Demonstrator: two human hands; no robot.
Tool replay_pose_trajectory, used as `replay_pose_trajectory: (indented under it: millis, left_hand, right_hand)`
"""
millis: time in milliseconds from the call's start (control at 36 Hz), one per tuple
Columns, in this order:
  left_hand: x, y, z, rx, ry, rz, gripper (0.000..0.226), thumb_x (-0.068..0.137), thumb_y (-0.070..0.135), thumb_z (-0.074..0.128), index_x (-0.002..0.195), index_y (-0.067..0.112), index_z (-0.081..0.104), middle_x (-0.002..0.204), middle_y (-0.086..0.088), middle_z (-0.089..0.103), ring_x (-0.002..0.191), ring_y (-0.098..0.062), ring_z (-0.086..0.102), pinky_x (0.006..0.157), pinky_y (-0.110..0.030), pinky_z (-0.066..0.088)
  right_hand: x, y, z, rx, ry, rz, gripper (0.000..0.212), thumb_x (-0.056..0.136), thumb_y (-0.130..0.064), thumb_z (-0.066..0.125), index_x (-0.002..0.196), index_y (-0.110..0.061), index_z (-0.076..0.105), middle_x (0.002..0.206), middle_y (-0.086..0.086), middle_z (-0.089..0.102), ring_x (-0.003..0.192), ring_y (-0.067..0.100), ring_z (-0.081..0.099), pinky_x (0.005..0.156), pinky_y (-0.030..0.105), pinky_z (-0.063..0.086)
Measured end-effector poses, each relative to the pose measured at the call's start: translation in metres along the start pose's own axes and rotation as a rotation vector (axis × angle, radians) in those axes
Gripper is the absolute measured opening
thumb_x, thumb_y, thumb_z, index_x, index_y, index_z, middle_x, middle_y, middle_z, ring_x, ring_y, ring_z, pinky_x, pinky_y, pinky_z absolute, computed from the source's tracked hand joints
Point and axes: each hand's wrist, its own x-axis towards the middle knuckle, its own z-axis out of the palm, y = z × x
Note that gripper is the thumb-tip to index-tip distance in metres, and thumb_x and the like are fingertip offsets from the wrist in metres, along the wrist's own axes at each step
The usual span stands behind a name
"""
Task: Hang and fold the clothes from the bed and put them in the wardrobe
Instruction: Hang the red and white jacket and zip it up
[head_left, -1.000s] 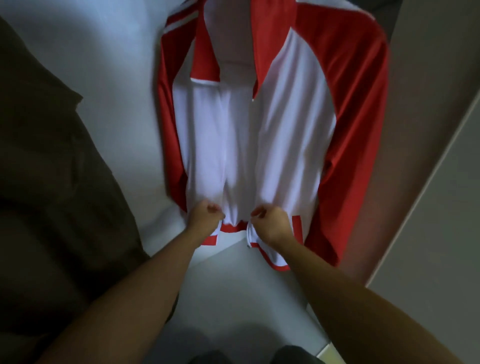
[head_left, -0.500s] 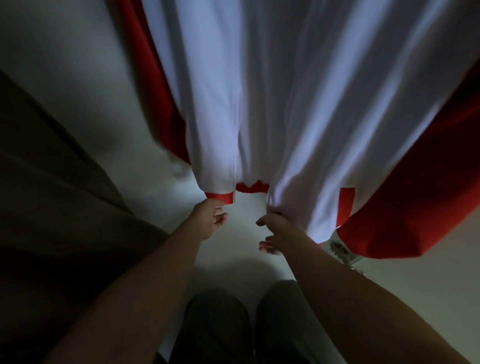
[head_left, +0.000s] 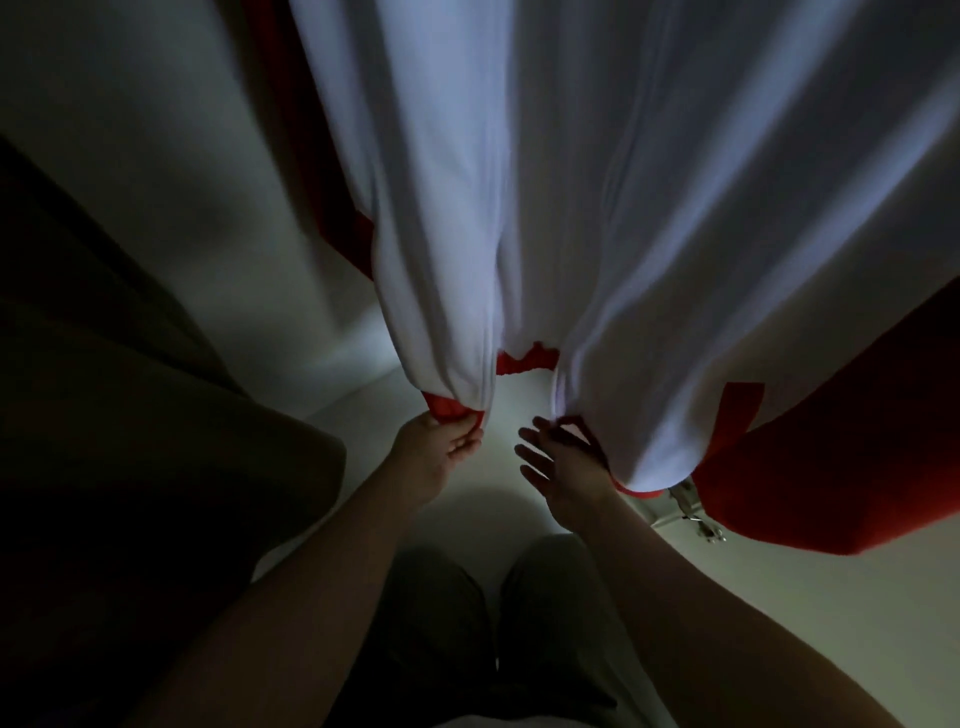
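Observation:
A white jacket with red sleeves and red hem (head_left: 597, 218) hangs inside the wardrobe and fills the upper view. My left hand (head_left: 441, 449) pinches the red hem of the jacket's left front panel. My right hand (head_left: 563, 460) is at the hem of the right front panel, its thumb side against the cloth and its fingers spread out to the left. Whether it grips the hem I cannot tell. The hanger and rail are out of view above.
A dark olive garment (head_left: 130, 389) hangs at the left, close to my left arm. The pale wardrobe floor (head_left: 498, 509) lies below my hands. A metal door hinge (head_left: 693, 506) shows at the right under the red sleeve. My legs in dark trousers are at the bottom.
The view has closed in on the jacket's hem and tilted down. My left hand has taken hold of the red hem, and my right hand's fingers have spread apart.

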Motion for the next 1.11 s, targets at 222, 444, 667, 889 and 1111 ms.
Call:
replay_pose_trajectory:
  millis: [222,444,667,889,1111]
  left_hand:
    - [-0.026,-0.006,0.009,0.007,0.043,0.019,0.015,0.081,0.009,0.079,0.095,0.005,0.075,0.097,-0.012,0.076,0.092,-0.021,0.074,0.079,-0.03,0.058]
    - [-0.054,-0.008,0.023,0.197,0.166,0.092,0.021,0.084,0.017,0.079,0.096,0.002,0.068,0.079,-0.012,0.069,0.074,-0.02,0.065,0.073,-0.033,0.056]
    - [-0.077,-0.012,0.025,0.183,0.158,0.166,0.015,0.085,0.012,0.077,0.094,0.003,0.069,0.077,-0.01,0.07,0.074,-0.022,0.067,0.071,-0.032,0.054]
    - [-0.104,-0.016,0.028,0.153,0.143,0.234,0.02,0.084,0.007,0.078,0.103,0.005,0.071,0.092,-0.009,0.076,0.084,-0.023,0.073,0.073,-0.03,0.059]
    - [-0.125,-0.013,0.007,0.141,0.196,0.333,0.02,0.081,0.004,0.078,0.1,0.006,0.071,0.09,-0.006,0.077,0.09,-0.026,0.075,0.076,-0.033,0.059]
  right_hand:
    - [-0.018,0.013,-0.011,-0.083,-0.148,0.032,0.036,0.097,-0.019,0.064,0.131,-0.02,0.053,0.115,0.005,0.074,0.086,0.018,0.072,0.074,0.032,0.051]
    - [-0.039,0.014,-0.023,-0.125,-0.153,0.05,0.031,0.097,-0.026,0.064,0.127,-0.018,0.06,0.113,0.0,0.075,0.088,0.019,0.063,0.062,0.028,0.042]
    - [-0.06,0.012,-0.037,-0.089,-0.098,0.131,0.024,0.094,-0.024,0.068,0.115,-0.015,0.072,0.102,-0.001,0.076,0.081,0.018,0.056,0.062,0.029,0.04]
    - [-0.08,0.02,-0.027,-0.521,-0.086,0.015,0.022,0.086,-0.029,0.078,0.091,-0.008,0.078,0.074,0.004,0.07,0.053,0.009,0.053,0.047,0.02,0.037]
    - [-0.087,0.021,0.003,-1.006,-0.14,-0.293,0.019,0.092,-0.036,0.071,0.079,-0.023,0.075,0.07,-0.009,0.068,0.06,0.002,0.057,0.057,0.014,0.041]
